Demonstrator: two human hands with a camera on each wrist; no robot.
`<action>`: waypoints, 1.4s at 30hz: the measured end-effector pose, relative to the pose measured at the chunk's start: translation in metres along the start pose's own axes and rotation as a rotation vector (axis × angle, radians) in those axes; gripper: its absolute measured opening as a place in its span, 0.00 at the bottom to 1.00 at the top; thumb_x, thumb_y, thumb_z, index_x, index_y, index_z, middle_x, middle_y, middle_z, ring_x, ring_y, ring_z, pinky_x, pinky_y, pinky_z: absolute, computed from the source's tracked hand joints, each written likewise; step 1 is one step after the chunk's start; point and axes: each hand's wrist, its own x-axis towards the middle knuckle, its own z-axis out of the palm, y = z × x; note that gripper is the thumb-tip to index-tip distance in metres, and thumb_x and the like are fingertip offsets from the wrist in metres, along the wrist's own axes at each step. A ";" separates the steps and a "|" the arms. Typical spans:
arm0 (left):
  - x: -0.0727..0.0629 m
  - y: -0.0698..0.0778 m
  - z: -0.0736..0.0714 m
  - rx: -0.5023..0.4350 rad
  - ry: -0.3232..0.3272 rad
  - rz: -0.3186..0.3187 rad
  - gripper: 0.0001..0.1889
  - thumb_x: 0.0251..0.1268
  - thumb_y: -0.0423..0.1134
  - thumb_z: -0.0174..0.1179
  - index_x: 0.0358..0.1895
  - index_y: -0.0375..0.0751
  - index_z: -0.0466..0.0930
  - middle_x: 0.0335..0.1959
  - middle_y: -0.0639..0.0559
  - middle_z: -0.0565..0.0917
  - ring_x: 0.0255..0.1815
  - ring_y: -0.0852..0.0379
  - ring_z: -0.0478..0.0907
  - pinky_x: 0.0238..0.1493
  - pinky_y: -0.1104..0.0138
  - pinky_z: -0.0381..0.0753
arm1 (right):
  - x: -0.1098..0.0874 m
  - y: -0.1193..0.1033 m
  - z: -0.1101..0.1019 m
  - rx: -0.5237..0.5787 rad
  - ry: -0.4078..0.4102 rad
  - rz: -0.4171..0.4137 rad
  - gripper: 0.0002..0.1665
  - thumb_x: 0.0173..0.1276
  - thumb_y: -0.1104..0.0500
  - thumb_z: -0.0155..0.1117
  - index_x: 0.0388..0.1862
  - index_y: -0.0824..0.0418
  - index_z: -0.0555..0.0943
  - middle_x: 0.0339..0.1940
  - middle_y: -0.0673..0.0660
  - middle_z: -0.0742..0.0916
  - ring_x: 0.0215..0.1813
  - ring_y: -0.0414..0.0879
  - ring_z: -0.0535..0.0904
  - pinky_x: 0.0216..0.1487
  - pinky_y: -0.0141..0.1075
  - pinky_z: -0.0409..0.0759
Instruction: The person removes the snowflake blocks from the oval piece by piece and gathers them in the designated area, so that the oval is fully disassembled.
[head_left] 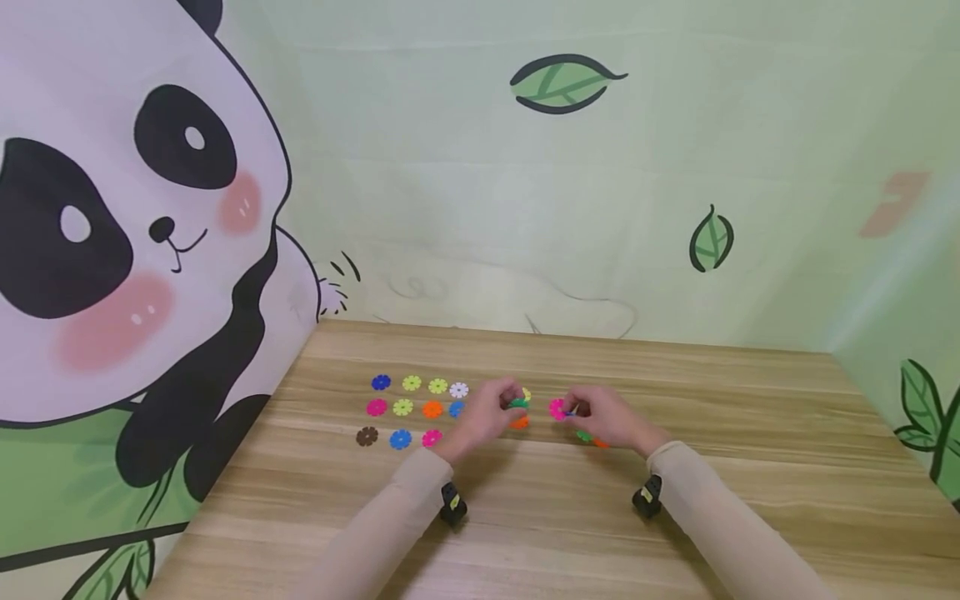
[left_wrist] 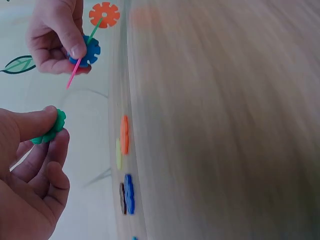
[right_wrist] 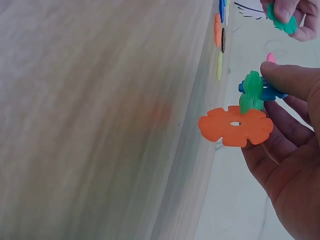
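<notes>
Between thumb and fingers, my left hand (head_left: 486, 417) pinches a green notched plastic disc (left_wrist: 59, 121). My right hand (head_left: 607, 414) faces it a short distance away, gripping a blue notched disc (left_wrist: 93, 52). Slotted into the blue disc are a pink disc (head_left: 557, 409) on the side toward my left hand and a second green disc (right_wrist: 252, 86) on the other side. An orange disc (right_wrist: 235, 127) is joined to that green one at the chain's outer end. The left hand's green disc and the chain are apart.
On the wooden table (head_left: 525, 517), loose discs lie in rows left of my hands, among them a brown disc (head_left: 367, 437), a dark blue disc (head_left: 381, 382) and a white disc (head_left: 458, 390). Another orange disc (head_left: 519, 423) lies by the left hand. A printed wall (head_left: 450, 167) stands behind.
</notes>
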 end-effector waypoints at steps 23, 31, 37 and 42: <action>-0.019 -0.023 -0.054 -0.013 0.037 -0.062 0.15 0.54 0.24 0.64 0.47 0.33 0.78 0.37 0.47 0.81 0.38 0.48 0.79 0.37 0.66 0.80 | -0.001 0.003 0.000 0.000 0.001 0.001 0.05 0.61 0.63 0.68 0.32 0.58 0.79 0.28 0.51 0.83 0.27 0.41 0.74 0.27 0.32 0.74; -0.030 -0.030 -0.063 0.036 -0.047 -0.029 0.19 0.49 0.20 0.65 0.47 0.31 0.79 0.37 0.45 0.81 0.36 0.51 0.80 0.37 0.67 0.81 | -0.002 0.002 -0.001 0.005 -0.010 0.003 0.04 0.61 0.63 0.67 0.33 0.58 0.79 0.28 0.52 0.83 0.27 0.41 0.74 0.28 0.32 0.74; -0.038 -0.035 -0.065 0.085 -0.154 -0.052 0.17 0.48 0.23 0.67 0.45 0.33 0.80 0.35 0.47 0.81 0.36 0.53 0.79 0.38 0.66 0.80 | -0.001 0.003 0.000 0.003 -0.015 0.005 0.04 0.62 0.63 0.67 0.33 0.58 0.80 0.29 0.51 0.83 0.28 0.41 0.74 0.29 0.33 0.75; -0.042 -0.041 -0.066 0.107 -0.199 -0.032 0.19 0.47 0.26 0.69 0.45 0.32 0.79 0.34 0.49 0.81 0.35 0.55 0.77 0.39 0.67 0.79 | -0.002 0.003 0.000 0.005 -0.009 0.009 0.04 0.61 0.63 0.67 0.33 0.56 0.79 0.28 0.49 0.82 0.28 0.41 0.75 0.28 0.33 0.75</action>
